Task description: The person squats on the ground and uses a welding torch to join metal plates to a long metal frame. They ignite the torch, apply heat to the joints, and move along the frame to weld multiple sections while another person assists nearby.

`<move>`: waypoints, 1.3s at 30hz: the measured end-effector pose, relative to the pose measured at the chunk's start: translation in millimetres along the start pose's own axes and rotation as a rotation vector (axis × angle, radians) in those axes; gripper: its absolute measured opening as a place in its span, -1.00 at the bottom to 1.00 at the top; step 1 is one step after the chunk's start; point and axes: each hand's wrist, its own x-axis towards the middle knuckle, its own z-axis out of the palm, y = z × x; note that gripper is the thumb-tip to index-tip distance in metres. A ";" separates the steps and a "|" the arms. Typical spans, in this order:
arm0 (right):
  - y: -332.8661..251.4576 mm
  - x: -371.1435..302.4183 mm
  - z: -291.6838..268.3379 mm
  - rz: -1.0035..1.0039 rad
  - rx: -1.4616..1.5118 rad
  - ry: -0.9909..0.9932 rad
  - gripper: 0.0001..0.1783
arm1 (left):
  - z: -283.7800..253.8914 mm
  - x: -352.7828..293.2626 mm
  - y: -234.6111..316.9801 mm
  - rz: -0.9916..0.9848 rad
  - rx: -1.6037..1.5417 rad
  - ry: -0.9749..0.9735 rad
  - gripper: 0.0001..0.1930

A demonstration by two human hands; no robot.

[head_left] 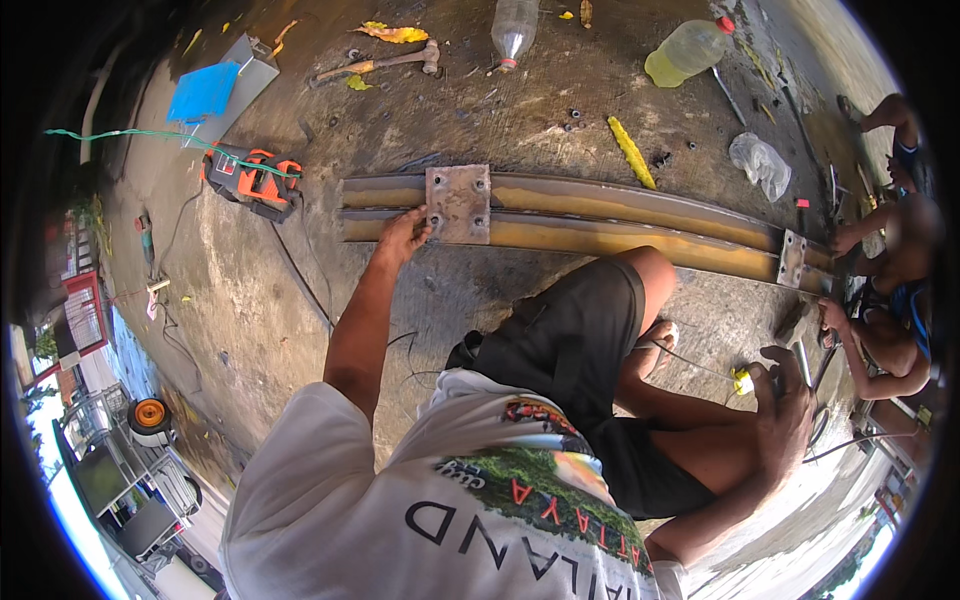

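Two long rusty steel beams [600, 230] lie side by side on the ground, crossing in front of me. A square steel plate [458, 204] with corner holes rests across them near their left end. My left hand [404, 236] lies against the plate's near left corner, fingers stretched out over the beam edge. To the right of my knee, my right hand [785, 412] is raised with curled fingers. It appears to grip a welding electrode holder, whose yellow tip [742, 381] shows beside the fingers with a thin rod pointing left. The handle is mostly hidden.
A smaller plate [792, 259] sits near the beams' right end, where a co-worker's hands [834, 316] reach in. An orange-and-black machine [252, 180] with cables stands left. Beyond lie a hammer [380, 64], bottles [690, 52], a yellow strip [631, 153] and a plastic bag [761, 165].
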 end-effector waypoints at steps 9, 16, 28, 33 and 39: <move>4.7 9.7 5.7 -0.059 0.017 0.023 -0.69 | -29.0 -9.3 1.1 0.103 0.202 0.068 -0.76; 6.3 12.0 6.9 -0.043 -0.001 0.009 -0.68 | -17.3 -52.3 3.7 0.159 0.767 -0.065 -0.64; 4.5 18.5 8.2 -0.038 -0.018 -0.011 -0.64 | -23.1 -41.7 -24.1 0.536 1.041 0.034 -0.63; 7.0 12.5 6.5 0.006 -0.054 0.006 -0.67 | 15.9 -57.0 19.3 0.687 1.088 0.292 -0.67; 7.3 4.4 6.8 0.012 -0.024 0.012 -0.68 | 42.5 5.6 65.3 0.943 1.122 0.244 -0.67</move>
